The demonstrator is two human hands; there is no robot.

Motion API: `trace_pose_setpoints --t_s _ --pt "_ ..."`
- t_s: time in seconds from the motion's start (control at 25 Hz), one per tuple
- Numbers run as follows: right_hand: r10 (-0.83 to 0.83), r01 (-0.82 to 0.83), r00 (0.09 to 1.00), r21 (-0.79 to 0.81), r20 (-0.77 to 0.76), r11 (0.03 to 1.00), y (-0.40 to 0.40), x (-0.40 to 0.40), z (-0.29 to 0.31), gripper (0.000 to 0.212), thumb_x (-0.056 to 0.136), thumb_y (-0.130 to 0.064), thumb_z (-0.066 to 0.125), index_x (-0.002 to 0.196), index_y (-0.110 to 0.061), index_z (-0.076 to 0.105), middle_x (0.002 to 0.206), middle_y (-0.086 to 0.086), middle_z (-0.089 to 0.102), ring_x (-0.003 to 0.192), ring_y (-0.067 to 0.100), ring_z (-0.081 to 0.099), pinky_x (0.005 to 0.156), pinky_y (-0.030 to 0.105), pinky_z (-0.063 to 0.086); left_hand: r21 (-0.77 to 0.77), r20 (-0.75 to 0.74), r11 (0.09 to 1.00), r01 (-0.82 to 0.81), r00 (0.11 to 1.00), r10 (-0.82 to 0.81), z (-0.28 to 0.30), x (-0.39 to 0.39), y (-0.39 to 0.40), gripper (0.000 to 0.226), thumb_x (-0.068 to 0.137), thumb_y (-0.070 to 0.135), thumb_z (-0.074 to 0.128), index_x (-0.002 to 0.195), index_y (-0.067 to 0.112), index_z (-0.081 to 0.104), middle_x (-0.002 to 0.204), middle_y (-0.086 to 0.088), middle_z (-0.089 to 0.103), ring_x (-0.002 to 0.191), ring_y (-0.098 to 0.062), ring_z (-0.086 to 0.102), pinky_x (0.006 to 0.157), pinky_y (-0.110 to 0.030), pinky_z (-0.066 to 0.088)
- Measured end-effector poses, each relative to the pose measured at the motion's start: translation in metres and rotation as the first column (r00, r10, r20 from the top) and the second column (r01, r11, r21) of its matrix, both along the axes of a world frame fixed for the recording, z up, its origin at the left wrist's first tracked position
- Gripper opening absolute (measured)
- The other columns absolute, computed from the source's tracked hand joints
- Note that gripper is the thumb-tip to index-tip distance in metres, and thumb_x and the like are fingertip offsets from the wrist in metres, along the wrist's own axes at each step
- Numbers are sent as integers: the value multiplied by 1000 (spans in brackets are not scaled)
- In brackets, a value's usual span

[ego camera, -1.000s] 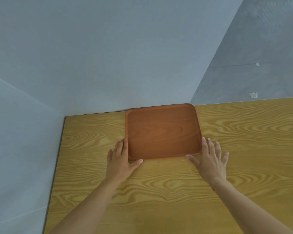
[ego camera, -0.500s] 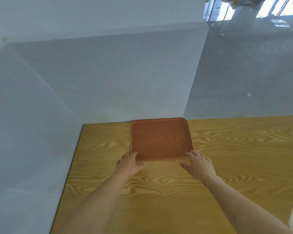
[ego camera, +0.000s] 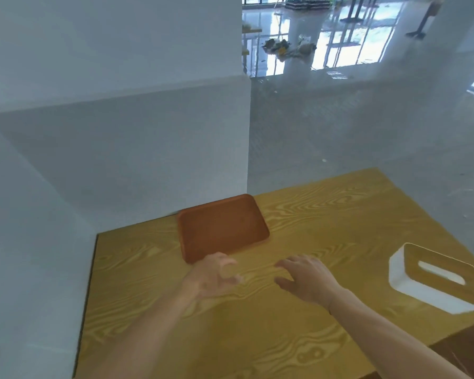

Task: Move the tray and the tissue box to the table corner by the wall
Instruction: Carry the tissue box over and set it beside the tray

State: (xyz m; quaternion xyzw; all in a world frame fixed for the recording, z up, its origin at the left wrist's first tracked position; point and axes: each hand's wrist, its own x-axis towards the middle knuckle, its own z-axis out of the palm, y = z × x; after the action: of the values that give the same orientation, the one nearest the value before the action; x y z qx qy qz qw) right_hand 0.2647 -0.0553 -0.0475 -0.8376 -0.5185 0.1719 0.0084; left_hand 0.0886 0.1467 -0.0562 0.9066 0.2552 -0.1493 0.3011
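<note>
So the brown tray (ego camera: pixel 222 228) sits flat at the far edge of the wooden table (ego camera: pixel 326 214), up against the grey wall (ego camera: pixel 134 149), nothing in it. The tissue box (ego camera: pixel 435 277) is well off to the right near the table's edge, white sides, wood-look top with a slot; there's something pale in the slot, probably a tissue, too blurry to call. Left hand (ego camera: pixel 212 274) hovers by the tray's near corner, fingers loose and curled, gripping nothing. Right hand (ego camera: pixel 308 277) is spread wide, palm down, also empty.

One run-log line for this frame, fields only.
tray: against wall, released | tissue box: right side of table, untouched | left hand: open, empty | right hand: open, empty
</note>
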Motion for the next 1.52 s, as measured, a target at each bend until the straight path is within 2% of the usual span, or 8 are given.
trace_pose_setpoints --t_s 0.12,0.32,0.44,0.6,0.76,0.96,1.28,1.52 --pt "-108 107 994 42 28 993 -45 -15 13 48 96 -57 43 138 -34 50 139 -7 57 130 19 49 102 39 41 31 40 990 141 989 -142 12 10 -25 52 91 59 55 136 32 54 149 9 45 137 -14 39 113 -40 33" --pt "-325 324 946 64 16 944 -125 -37 27 46 97 -55 45 136 -32 53 132 -5 61 121 20 54 94 37 44 3 67 943 334 940 -333 18 43 -76 48 95 49 57 138 27 54 154 1 41 141 -17 37 115 -33 28" --pt "-457 456 889 80 3 887 -170 -42 33 45 96 -53 46 134 -31 55 131 -5 62 119 20 56 92 37 47 -23 74 892 451 891 -448 18 69 -114 50 94 50 58 138 27 53 152 2 42 139 -18 39 113 -35 31" --pt "-575 573 818 90 1 815 -228 -41 30 44 96 -51 44 134 -32 55 131 -5 63 118 20 57 94 37 47 50 90 800 598 795 -600 14 103 -170 51 92 54 57 135 25 56 144 7 50 134 -13 44 110 -31 34" --pt "-637 637 770 87 -29 766 -281 -31 23 43 96 -51 43 132 -32 56 125 -8 64 116 16 57 92 35 47 94 33 723 684 724 -689 10 133 -220 53 90 59 54 135 31 53 146 11 47 134 -13 43 113 -40 34" --pt "-662 662 750 40 -12 749 -351 10 13 46 96 -51 43 134 -30 55 131 -5 62 118 18 56 94 37 47 146 -73 685 714 698 -713 7 173 -267 56 91 60 50 140 33 48 152 11 41 138 -14 38 114 -41 29" --pt "-642 643 765 18 -38 765 -429 78 2 45 94 -51 46 133 -31 56 130 -7 63 117 17 57 94 36 48 136 -93 776 616 788 -609 7 221 -314 56 92 58 53 141 32 47 152 10 42 139 -14 38 115 -42 30" --pt "-607 609 791 -3 -75 793 -435 125 -7 45 94 -50 49 135 -32 55 130 -8 62 117 15 57 93 34 48 113 -130 816 567 822 -554 1 248 -316 59 90 60 54 141 31 46 152 8 42 138 -15 39 114 -44 32"
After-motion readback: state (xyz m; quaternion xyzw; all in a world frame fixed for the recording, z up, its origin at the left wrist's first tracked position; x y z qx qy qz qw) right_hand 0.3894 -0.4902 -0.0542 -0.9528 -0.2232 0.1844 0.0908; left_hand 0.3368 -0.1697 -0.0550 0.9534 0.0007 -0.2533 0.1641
